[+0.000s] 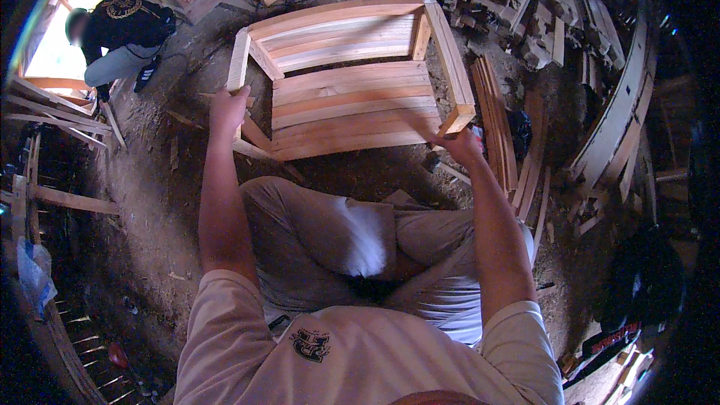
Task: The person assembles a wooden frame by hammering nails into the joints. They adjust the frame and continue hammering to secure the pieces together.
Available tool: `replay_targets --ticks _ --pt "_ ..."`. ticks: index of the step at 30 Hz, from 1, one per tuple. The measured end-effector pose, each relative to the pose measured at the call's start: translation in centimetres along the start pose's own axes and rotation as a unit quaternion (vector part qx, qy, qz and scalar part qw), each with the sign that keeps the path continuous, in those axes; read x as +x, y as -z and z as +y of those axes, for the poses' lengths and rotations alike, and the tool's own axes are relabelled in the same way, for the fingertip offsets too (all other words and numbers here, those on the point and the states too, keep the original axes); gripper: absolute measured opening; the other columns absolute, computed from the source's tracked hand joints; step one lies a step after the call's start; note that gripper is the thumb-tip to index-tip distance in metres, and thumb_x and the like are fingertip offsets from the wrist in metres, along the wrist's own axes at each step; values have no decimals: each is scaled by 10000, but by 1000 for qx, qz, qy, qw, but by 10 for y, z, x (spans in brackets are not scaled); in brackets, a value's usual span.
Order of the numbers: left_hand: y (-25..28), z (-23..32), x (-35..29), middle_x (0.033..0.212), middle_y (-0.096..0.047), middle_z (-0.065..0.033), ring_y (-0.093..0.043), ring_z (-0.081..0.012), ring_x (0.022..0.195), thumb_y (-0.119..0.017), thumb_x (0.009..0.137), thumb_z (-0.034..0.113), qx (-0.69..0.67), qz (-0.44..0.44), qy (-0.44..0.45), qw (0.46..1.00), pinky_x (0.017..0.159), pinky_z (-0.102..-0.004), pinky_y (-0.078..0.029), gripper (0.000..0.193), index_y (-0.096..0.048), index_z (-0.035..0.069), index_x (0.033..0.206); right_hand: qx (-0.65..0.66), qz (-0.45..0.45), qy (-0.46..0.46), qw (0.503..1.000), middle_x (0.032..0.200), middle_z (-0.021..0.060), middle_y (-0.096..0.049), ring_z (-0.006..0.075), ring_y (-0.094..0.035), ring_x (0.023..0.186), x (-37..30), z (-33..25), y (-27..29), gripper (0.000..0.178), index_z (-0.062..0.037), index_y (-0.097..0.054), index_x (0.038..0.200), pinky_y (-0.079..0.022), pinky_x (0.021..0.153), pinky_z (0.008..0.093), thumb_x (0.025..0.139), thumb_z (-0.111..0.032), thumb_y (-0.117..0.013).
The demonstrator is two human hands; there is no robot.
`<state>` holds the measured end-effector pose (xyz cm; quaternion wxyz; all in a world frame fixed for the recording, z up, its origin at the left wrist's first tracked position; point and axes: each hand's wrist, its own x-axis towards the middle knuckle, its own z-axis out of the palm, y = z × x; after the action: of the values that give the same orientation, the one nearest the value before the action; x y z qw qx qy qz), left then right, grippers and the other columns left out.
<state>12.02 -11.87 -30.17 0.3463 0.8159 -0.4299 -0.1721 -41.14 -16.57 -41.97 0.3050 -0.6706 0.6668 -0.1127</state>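
Observation:
A small slatted wooden bench (352,101) of pale, unpainted planks stands in front of me, with a slatted back and two side arms. My left hand (227,111) is wrapped round the front end of its left armrest (237,60). At the front end of the right armrest (450,67), my right hand (461,144) is closed on the wood from below. Most fingers of both hands are hidden behind the timber. My crossed legs are close to the bench's front edge.
Long boards (495,124) lie just right of the bench. Offcuts and planks (525,0) are heaped at the back right. Another person (127,26) crouches at the far left, near a bright opening. Wood frames (64,120) stand at the left. Scraps litter the dirt floor.

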Motion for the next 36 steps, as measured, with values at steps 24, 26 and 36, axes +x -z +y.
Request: replay_targets --ticks 24,26,36 --pt "0 -8 7 711 -659 -148 -634 -250 514 -698 918 340 -8 -18 -11 1000 486 -385 -496 454 -626 -81 1069 43 -25 8 999 1101 156 -734 297 -704 1038 -3 -4 4 766 -39 -657 1205 -544 879 432 694 -571 -867" --pt "-3 -2 1 702 -656 -146 -629 -248 507 -697 919 335 -14 -5 -12 1000 486 -384 -495 443 -629 -79 1060 1 -29 -17 999 1127 161 -726 304 -696 1064 -5 -8 7 780 -48 -657 1214 -540 895 435 691 -590 -859" --pt "1 1 1 694 -661 -132 -616 -236 487 -688 921 336 -11 -15 6 1000 481 -378 -486 413 -645 -51 1059 6 0 -8 1000 1181 144 -714 312 -677 1119 -9 -10 7 777 -100 -661 1240 -536 924 439 692 -619 -844"
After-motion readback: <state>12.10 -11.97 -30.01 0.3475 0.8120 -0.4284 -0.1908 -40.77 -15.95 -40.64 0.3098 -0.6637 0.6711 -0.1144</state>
